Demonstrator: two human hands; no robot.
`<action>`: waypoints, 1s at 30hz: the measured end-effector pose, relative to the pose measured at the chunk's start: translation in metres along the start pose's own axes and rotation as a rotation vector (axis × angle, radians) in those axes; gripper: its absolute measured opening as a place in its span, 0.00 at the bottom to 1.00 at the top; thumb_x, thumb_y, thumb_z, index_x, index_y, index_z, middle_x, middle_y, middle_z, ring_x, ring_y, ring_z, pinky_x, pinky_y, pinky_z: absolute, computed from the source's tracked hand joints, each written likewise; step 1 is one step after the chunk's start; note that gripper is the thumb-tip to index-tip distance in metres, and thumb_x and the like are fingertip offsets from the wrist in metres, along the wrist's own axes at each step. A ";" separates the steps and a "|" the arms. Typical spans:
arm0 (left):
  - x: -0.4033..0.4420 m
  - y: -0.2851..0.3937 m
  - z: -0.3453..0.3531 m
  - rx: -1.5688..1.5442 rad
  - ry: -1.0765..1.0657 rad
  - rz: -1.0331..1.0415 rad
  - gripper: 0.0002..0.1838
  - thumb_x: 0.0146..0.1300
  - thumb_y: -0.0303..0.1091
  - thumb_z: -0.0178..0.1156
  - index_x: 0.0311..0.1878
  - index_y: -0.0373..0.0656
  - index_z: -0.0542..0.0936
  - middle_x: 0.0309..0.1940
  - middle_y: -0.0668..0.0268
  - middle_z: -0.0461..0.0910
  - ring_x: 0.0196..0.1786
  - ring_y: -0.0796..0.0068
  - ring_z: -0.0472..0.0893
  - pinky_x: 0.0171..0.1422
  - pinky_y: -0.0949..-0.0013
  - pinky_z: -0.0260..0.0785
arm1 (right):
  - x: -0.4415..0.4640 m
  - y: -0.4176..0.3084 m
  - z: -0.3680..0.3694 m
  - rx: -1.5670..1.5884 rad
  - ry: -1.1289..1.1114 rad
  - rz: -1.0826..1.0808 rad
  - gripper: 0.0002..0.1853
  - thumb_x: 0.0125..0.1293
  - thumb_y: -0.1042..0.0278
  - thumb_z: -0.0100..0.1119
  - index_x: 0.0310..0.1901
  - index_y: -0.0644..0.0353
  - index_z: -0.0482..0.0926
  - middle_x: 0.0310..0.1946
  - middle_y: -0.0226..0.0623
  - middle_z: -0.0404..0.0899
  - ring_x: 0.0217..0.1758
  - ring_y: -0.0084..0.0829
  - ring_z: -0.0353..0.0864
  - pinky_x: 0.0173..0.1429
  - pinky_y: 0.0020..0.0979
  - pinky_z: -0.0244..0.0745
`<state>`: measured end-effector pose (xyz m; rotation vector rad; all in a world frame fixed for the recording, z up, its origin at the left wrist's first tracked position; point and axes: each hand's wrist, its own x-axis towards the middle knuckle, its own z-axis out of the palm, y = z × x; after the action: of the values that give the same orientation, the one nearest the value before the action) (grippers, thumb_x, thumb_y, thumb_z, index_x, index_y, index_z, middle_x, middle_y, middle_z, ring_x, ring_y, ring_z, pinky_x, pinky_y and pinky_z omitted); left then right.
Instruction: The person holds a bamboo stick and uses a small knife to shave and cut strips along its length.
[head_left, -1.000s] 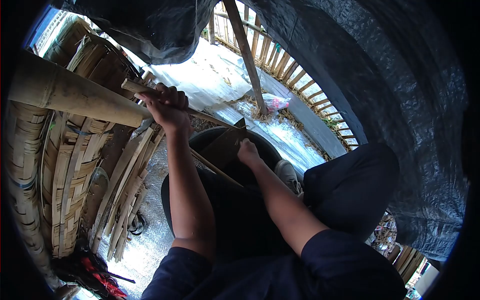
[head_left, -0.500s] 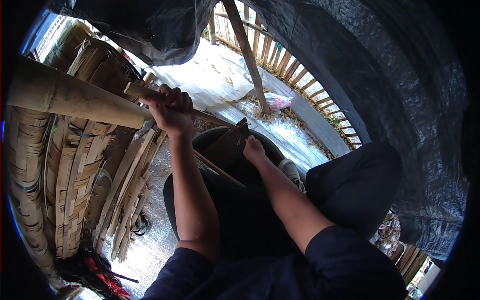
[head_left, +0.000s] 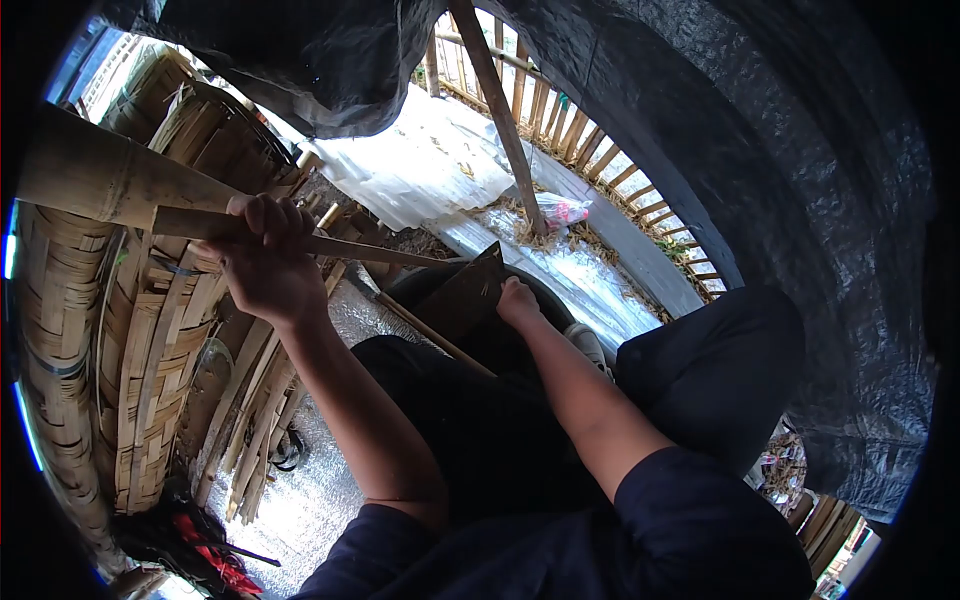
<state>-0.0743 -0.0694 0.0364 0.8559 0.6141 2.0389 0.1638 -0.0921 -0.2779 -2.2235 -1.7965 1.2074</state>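
Observation:
My left hand [head_left: 272, 262] is wrapped round a flat bamboo strip [head_left: 375, 251], whose near end sticks out past the fingers toward the left. The strip's far end reaches a dark, broad blade [head_left: 468, 294] with a pointed tip. Beside that blade, my right hand [head_left: 516, 302] is closed on something I cannot make out, perhaps its edge or handle. Under both lies a round black container [head_left: 545, 297], between my legs. A thin stick [head_left: 435, 332] leans over its rim toward my lap.
Woven bamboo baskets [head_left: 150, 370] and a thick bamboo pole [head_left: 130, 182] stand at left, with split strips [head_left: 265, 410] beside them. Dark sheeting [head_left: 830, 230] hangs at right. A slanted wooden post [head_left: 500, 115] rises ahead, near a slatted fence [head_left: 585, 140].
My left hand has moved left and a little down, pulling the strip with it. More of the strip shows between the hand and the blade. My right hand has shifted slightly right.

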 end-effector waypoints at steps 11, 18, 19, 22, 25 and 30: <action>0.001 -0.027 -0.026 0.030 -0.054 -0.144 0.22 0.67 0.58 0.47 0.36 0.46 0.66 0.27 0.72 0.58 0.32 0.77 0.59 0.40 0.70 0.54 | 0.002 0.001 -0.045 -0.014 0.139 -0.154 0.19 0.69 0.57 0.43 0.46 0.68 0.72 0.36 0.60 0.79 0.45 0.56 0.78 0.51 0.49 0.72; 0.002 -0.030 -0.037 -0.034 -0.044 -0.118 0.19 0.68 0.53 0.50 0.35 0.47 0.66 0.28 0.72 0.61 0.32 0.77 0.60 0.40 0.69 0.56 | -0.015 0.031 -0.044 -0.206 -0.167 -0.371 0.18 0.67 0.54 0.47 0.41 0.63 0.77 0.39 0.56 0.80 0.48 0.53 0.78 0.53 0.47 0.72; 0.001 -0.029 -0.038 -0.033 -0.039 -0.116 0.19 0.68 0.53 0.50 0.35 0.47 0.66 0.28 0.72 0.61 0.32 0.77 0.60 0.40 0.69 0.56 | -0.018 0.033 -0.044 -0.302 -0.220 -0.357 0.19 0.68 0.54 0.45 0.42 0.63 0.77 0.42 0.55 0.79 0.50 0.51 0.77 0.55 0.46 0.72; 0.000 -0.029 -0.042 -0.013 -0.001 -0.130 0.18 0.68 0.52 0.51 0.37 0.46 0.69 0.29 0.72 0.64 0.33 0.77 0.63 0.41 0.69 0.58 | -0.012 0.044 -0.036 -0.102 0.113 0.031 0.20 0.68 0.54 0.44 0.44 0.64 0.77 0.43 0.57 0.79 0.52 0.51 0.77 0.56 0.45 0.71; 0.001 -0.030 -0.039 -0.018 -0.029 -0.098 0.16 0.68 0.49 0.52 0.39 0.45 0.70 0.29 0.72 0.67 0.33 0.77 0.67 0.41 0.68 0.61 | -0.008 0.057 -0.032 -0.078 0.161 0.140 0.21 0.69 0.54 0.42 0.45 0.65 0.77 0.44 0.58 0.78 0.53 0.52 0.77 0.57 0.46 0.71; -0.001 -0.035 -0.031 0.019 -0.035 -0.131 0.12 0.69 0.44 0.52 0.40 0.46 0.70 0.31 0.72 0.68 0.33 0.77 0.69 0.38 0.70 0.65 | -0.023 0.058 -0.033 0.053 0.165 0.200 0.22 0.68 0.55 0.41 0.47 0.66 0.76 0.47 0.59 0.77 0.54 0.53 0.75 0.59 0.45 0.69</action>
<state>-0.0791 -0.0551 -0.0076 0.8384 0.6539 1.9000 0.2295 -0.1170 -0.2706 -2.4393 -1.4968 1.0494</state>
